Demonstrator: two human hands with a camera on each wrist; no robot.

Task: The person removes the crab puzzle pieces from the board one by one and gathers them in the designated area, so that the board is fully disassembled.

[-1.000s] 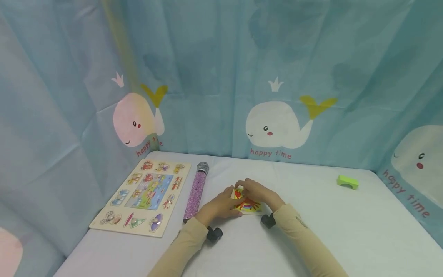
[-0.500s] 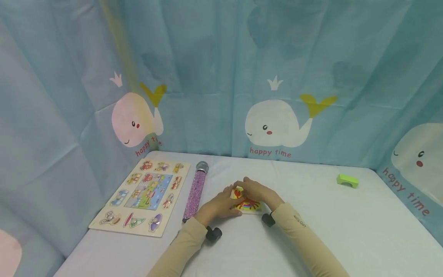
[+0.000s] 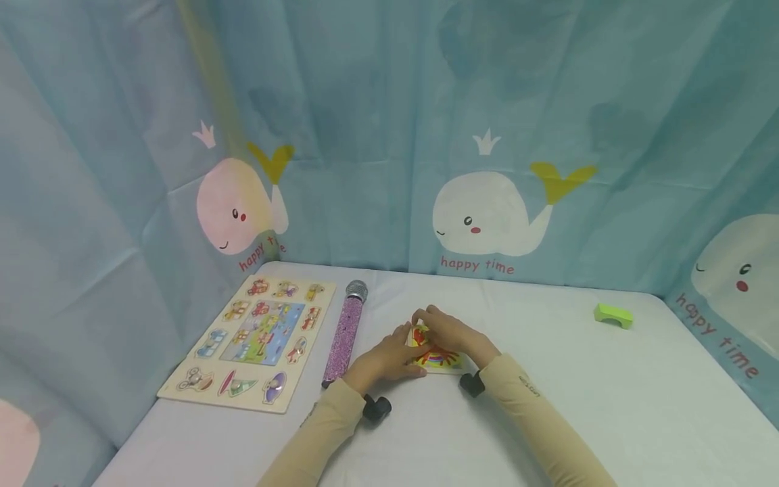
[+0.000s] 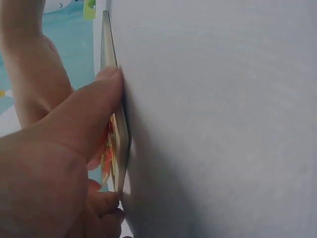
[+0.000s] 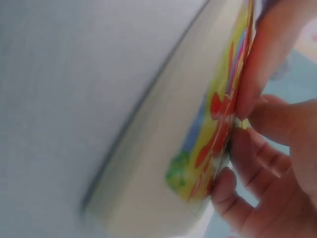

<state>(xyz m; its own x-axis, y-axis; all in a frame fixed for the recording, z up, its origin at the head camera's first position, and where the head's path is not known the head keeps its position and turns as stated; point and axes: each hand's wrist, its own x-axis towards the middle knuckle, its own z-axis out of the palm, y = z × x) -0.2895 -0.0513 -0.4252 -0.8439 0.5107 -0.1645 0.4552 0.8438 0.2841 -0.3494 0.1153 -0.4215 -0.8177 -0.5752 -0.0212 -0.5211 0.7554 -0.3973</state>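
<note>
A small wooden puzzle board (image 3: 446, 365) with a red crab picture on yellow lies flat at mid table. My left hand (image 3: 389, 358) grips its left side, the thumb along the near edge in the left wrist view and the other fingers curled at the far corner. From the far right my right hand (image 3: 453, 333) bends over the board, its fingers curled at a puzzle piece (image 4: 107, 163) that stands slightly raised and tilted in the left wrist view. The right wrist view shows the fingertips (image 5: 225, 183) close against the printed face. Both hands overlap the upper part of the picture.
Left of the hands lies a microphone (image 3: 344, 338) with a purple glittery handle. Beyond it rests a large knobbed puzzle board (image 3: 292, 368) with vehicle pieces. A green arched block (image 3: 612, 315) sits at the far right, near the whale-print curtain (image 3: 365, 135).
The hands stay almost in place around the small puzzle board, with only slight finger movement. The head view has shifted slightly.
</note>
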